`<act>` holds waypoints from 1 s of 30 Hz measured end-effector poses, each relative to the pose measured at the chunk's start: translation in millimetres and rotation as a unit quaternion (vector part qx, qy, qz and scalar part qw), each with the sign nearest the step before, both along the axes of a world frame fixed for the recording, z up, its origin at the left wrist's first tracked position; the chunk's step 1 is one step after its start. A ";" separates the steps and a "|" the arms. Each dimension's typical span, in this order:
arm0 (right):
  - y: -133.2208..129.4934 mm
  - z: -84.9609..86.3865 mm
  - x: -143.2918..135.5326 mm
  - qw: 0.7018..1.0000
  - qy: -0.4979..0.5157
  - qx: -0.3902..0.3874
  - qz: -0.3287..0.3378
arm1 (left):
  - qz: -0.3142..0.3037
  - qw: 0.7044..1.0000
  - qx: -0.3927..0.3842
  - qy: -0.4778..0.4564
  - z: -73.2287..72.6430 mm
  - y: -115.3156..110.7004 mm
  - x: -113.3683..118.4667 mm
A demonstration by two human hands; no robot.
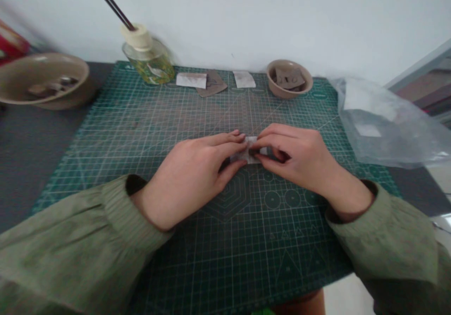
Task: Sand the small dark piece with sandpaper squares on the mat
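A small piece of white paper (252, 157) lies on the green cutting mat (225, 240), partly hidden under my fingers. My left hand (200, 165) grips its left part, fingers along the far edge and thumb at the near edge. At the right part of the paper, my right hand (292, 153) has thumb and fingertips pinched together on it. Whether anything lies inside or beneath the paper cannot be made out.
Along the wall stand a reed diffuser bottle (151, 64), a folded white paper (190, 80) over a brown piece (213, 84), another white paper (244, 79) and a small bowl (287, 91) of brown pieces. A larger bowl (70, 89) sits left; a clear plastic bag (398, 136) lies right.
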State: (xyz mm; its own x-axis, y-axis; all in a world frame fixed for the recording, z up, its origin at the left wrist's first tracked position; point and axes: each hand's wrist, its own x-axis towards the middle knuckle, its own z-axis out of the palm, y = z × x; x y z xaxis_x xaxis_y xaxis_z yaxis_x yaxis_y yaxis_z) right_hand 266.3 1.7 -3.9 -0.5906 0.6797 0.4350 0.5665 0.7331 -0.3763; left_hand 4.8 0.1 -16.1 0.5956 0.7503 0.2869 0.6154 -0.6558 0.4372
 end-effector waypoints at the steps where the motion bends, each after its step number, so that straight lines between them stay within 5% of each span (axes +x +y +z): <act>1: -0.1 0.0 0.0 1.000 -0.001 -0.002 0.001 | 0.000 1.000 0.000 -0.001 0.1 0.0 -0.2; 30: -0.1 -2.0 -1.2 1.000 -0.004 0.007 -0.007 | -0.010 0.999 0.034 0.020 -2.3 0.9 -2.4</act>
